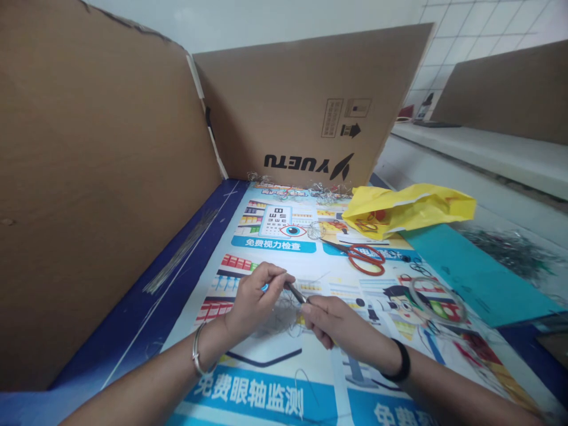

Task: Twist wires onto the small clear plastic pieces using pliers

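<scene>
My right hand (331, 319) is closed around a pair of pliers (294, 292), whose dark jaws point up and left towards my left fingertips. My left hand (261, 291) is pinched at the jaws, on what looks like thin wire; the exact grip is hidden by the fingers. Beneath both hands lies a loose tangle of fine wire (288, 316), partly covered by them. Orange-handled scissors (366, 259) rest beyond my right hand, their blades pointing left.
A bundle of straight wires (181, 251) lies on the left. A yellow bag (412, 207), a teal sheet (479, 272), a clear ring-shaped coil (437, 300) and wire scraps (510, 254) are on the right. Cardboard walls (293, 106) stand behind and left. A printed poster (266, 260) covers the table.
</scene>
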Demonstrator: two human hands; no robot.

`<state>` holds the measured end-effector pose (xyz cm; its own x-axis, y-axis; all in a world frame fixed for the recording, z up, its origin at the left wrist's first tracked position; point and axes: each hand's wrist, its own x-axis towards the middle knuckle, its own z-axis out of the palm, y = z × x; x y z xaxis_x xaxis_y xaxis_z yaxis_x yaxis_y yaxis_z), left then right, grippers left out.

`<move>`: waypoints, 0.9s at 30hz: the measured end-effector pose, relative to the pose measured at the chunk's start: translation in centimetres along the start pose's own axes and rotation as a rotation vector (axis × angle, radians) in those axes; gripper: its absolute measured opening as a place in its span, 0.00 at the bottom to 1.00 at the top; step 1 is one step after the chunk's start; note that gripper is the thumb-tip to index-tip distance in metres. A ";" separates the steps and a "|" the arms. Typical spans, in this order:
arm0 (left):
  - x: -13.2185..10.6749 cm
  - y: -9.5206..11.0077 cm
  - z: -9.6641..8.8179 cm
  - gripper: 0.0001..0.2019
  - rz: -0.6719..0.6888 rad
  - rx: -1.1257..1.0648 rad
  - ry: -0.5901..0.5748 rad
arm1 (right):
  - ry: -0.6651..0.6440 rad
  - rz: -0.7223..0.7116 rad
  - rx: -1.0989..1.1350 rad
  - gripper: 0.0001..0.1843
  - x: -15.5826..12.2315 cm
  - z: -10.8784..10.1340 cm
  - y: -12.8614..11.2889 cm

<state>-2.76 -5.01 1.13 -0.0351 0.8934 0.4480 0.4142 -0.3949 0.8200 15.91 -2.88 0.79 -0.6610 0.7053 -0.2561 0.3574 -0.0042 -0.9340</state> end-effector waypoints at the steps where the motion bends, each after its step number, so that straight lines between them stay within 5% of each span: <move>1: 0.1 0.1 -0.1 0.06 -0.010 -0.012 -0.018 | 0.006 -0.003 -0.014 0.21 0.0 -0.1 0.0; 15: 0.7 0.2 -0.8 0.01 0.010 -0.021 -0.013 | 0.040 -0.128 -0.443 0.21 -0.4 -0.3 -1.0; 27: 0.2 0.3 0.0 0.01 -0.021 -0.003 0.074 | 0.057 -0.038 -0.136 0.22 -0.5 0.1 -0.5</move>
<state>-2.59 -4.94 1.49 -0.1113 0.8832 0.4556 0.4100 -0.3768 0.8306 16.00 -3.27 1.31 -0.6386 0.7422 -0.2032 0.4219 0.1168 -0.8991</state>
